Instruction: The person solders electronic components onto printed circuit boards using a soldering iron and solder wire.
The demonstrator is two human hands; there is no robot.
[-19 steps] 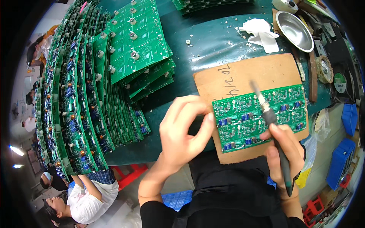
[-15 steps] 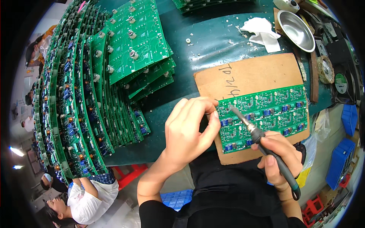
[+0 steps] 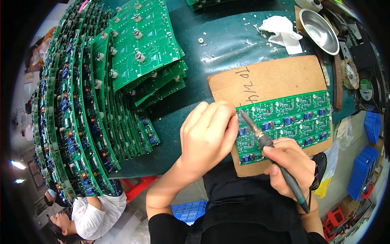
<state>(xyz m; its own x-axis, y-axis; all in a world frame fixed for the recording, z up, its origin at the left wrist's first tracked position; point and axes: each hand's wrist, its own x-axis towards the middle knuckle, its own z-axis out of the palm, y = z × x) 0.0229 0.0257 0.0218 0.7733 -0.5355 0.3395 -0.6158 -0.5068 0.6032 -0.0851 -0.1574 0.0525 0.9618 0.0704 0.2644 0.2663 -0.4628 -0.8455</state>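
A green circuit board (image 3: 271, 134) with blue and dark components lies on a brown sheet of cardboard (image 3: 282, 75) in front of me. My right hand (image 3: 291, 162) grips a soldering iron (image 3: 295, 190) by its dark handle. The iron slants up to the left, its tip at the board's upper left corner; whether it touches cannot be made out. Beside that corner is my left hand (image 3: 209, 134), thumb and fingers pinched together. Whatever sits between those fingertips is hidden.
Rows of populated circuit boards (image 3: 77, 122) stand on the left, with more boards (image 3: 142, 44) stacked beside them. White tissue (image 3: 282, 34), a metal bowl (image 3: 319, 31) and small scraps lie at the far right. A person in a white shirt (image 3: 99, 217) is at lower left.
My right hand and the soldering iron have shifted left, bringing the tip to the board's corner near my left fingers. My left hand has moved slightly up and right, still pinched.
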